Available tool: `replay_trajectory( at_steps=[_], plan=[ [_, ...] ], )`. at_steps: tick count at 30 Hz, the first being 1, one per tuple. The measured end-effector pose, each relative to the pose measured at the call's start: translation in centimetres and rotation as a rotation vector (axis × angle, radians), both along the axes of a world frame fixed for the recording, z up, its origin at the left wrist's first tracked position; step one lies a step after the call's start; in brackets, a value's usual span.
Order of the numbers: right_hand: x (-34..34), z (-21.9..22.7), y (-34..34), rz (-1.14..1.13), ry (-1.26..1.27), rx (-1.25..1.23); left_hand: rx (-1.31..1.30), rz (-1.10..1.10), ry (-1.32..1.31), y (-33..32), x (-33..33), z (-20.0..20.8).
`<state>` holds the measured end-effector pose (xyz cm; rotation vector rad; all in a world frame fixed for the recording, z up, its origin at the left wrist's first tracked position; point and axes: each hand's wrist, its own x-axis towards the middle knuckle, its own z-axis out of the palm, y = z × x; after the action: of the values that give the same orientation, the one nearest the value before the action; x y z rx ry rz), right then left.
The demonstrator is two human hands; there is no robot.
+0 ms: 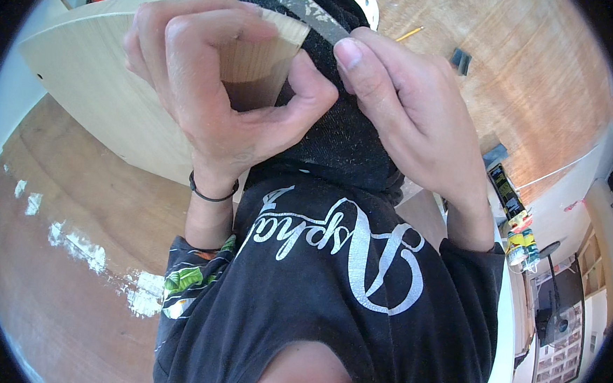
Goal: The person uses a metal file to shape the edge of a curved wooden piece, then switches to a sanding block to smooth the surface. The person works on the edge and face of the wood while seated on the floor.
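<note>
A pale wooden board (pixel 111 60) with a small dark hole near its far left edge slants across the left side. My left hand (pixel 214 87) is closed around the board's end, fingers curled over one face and thumb near the edge. In my right hand (pixel 413 103) is a long flat grey metal strip (pixel 293 5) flecked with off-white, pinched between thumb and fingers. The strip passes beside the board's top corner; whether the two touch, I cannot tell. Its far end runs out of the picture. Behind both hands is my leg in dark cloth (pixel 338 134).
Upper right, a yellow pencil (pixel 409 34) and a small dark block (pixel 460 60) lie on the plywood surface (pixel 531 72). A white rounded thing with holes (pixel 362 2) shows at the top. Farther right are a black packet (pixel 505 192) and a yellow-green container (pixel 523 247). White patches (pixel 78 248) mark the brown surface at left.
</note>
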<state>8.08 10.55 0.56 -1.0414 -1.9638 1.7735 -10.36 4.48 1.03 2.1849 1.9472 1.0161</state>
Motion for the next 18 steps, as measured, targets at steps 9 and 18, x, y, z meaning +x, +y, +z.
replay_trajectory(
  at_steps=[9,18],
  plan=[
    [0.9,1.3,-0.9,0.039,-0.031,-0.051,0.068,0.017,-0.014,0.1,0.2,0.2],
    [1.2,2.1,-1.4,-0.018,-0.135,-0.161,0.073,0.038,0.002,0.1,0.3,0.1]
  ],
)
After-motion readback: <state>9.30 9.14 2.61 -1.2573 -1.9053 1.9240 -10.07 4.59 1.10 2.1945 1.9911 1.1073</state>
